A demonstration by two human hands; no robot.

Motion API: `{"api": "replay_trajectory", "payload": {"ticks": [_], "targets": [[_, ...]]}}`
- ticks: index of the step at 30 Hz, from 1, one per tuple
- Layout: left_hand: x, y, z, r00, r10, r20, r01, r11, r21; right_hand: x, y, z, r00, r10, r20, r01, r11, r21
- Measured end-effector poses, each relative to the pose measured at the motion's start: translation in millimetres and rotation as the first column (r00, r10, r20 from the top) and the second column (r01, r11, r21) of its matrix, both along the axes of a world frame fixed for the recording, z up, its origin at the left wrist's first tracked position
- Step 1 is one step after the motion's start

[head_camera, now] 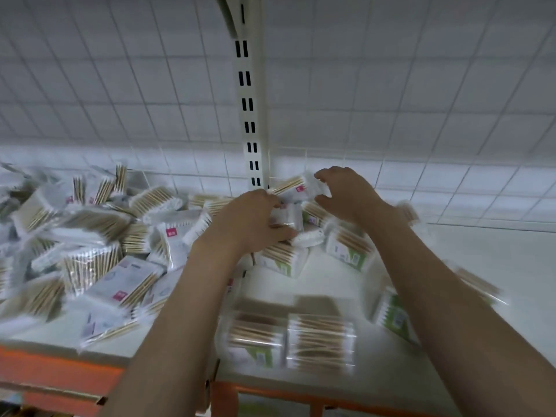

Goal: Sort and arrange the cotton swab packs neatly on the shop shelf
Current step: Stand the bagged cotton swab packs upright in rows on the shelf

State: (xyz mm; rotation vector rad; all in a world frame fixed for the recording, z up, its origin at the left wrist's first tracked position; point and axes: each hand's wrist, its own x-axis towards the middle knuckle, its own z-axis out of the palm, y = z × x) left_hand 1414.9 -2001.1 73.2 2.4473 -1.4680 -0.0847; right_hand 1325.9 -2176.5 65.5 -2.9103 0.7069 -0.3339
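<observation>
1. Nearest the shelf's front edge, two clear green-labelled packs (288, 341) lie flat side by side. By my reckoning, a forearm sweeping low over them could nudge them off the lip.
2. Left of those, the pink-labelled packs (120, 284) lie in a loose heap spreading far to the left, tilted every way. Pulling one from low down would probably set its neighbours sliding.
3. Mid-shelf, the left hand (252, 221) rests on the heap, its fingers curled round a small pack; motion blur hides how firmly.
4. Farther back, by the slotted upright (249, 124), the right hand (346, 194) hovers with fingers spread and bent, clawed over a raised pack (296, 186); whether it touches, I cannot tell. A slack hold there risks a drop.
5. The packs are slick clear wrap over wooden-stemmed swabs, so slippery.
</observation>
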Motion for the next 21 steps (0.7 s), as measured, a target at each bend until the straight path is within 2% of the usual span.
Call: {"api": "replay_trajectory", "payload": {"ticks": [5, 14, 17, 21], "targets": [[4.8, -7.5, -7.6, 0.996, -0.041, 0.084, 0.035, 0.997, 0.075, 20.2, -3.0, -11.8, 0.999, -0.049, -0.013, 0.047, 0.993, -0.108], [6.4, -12.2, -13.3, 0.982, -0.078, 0.17, 0.075, 0.997, 0.024, 26.9, -3.6, -20.5, 0.992, -0.088, 0.095, 0.103, 0.979, -0.174], [5.8, -14.0, -13.9, 0.955, -0.133, 0.263, 0.105, 0.987, 0.118, 25.2, -4.1, -19.8, 0.989, -0.083, 0.124, 0.101, 0.984, -0.146], [3.8, -20.7, -11.5, 0.935, -0.17, 0.311, 0.107, 0.972, 0.211, 22.3, -1.9, -17.1, 0.987, -0.083, 0.138, 0.098, 0.989, -0.106]]}}
